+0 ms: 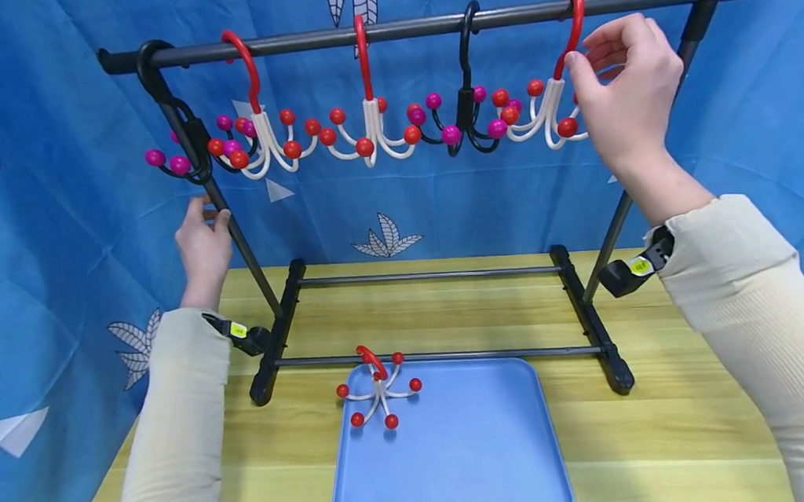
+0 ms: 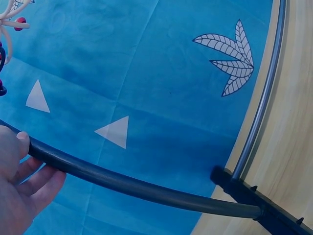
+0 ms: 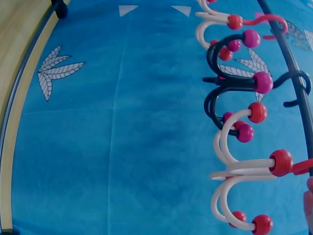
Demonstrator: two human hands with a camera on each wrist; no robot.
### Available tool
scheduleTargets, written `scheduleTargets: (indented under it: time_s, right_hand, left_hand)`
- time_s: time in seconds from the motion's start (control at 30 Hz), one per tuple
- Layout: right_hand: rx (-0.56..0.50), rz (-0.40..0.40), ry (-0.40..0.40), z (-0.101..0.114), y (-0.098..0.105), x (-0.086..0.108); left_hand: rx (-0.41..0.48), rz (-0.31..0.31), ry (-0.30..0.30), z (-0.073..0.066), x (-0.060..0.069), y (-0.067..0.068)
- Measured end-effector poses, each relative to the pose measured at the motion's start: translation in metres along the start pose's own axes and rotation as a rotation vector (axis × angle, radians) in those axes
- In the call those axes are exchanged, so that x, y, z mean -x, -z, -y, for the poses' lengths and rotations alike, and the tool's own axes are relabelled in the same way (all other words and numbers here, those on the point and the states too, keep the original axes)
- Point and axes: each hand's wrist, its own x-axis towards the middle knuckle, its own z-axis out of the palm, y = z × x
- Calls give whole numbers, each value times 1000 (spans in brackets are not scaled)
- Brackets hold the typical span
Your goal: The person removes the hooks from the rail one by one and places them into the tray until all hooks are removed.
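Observation:
My left hand (image 1: pixel 205 247) holds the left post (image 2: pixel 122 181) of a dark metal rack, thumb on one side and fingers on the other. On the rack's top bar (image 1: pixel 413 28) hang several multi-arm hook hangers with ball tips. My right hand (image 1: pixel 633 91) is at the rightmost one, a white hanger (image 1: pixel 550 117) with a red hook and red balls. Its thumb tip is beside the red hook, and the fingers are loosely bent with a gap to the thumb. In the right wrist view, only fingertips (image 3: pixel 309 196) show at the edge, next to that hook.
A blue tray (image 1: pixel 460 443) sits on the wooden table (image 1: pixel 672 435), in front of the rack's base. One white hanger (image 1: pixel 379 391) with a red hook lies on its upper left part. Blue cloth (image 1: pixel 484 213) with leaf prints hangs behind the rack and at the left.

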Motion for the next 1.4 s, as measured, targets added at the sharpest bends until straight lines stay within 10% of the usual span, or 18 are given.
scheduleTargets:
  time_s: [0.43,1.4]
  right_hand:
    - [14,136,-174,-3,-2,-13]
    - [-138,56,-121,19,8,-18]
  left_hand:
    - [1,2,-9,2,-2,-1]
    - [2,-1,-4,2,0,0]
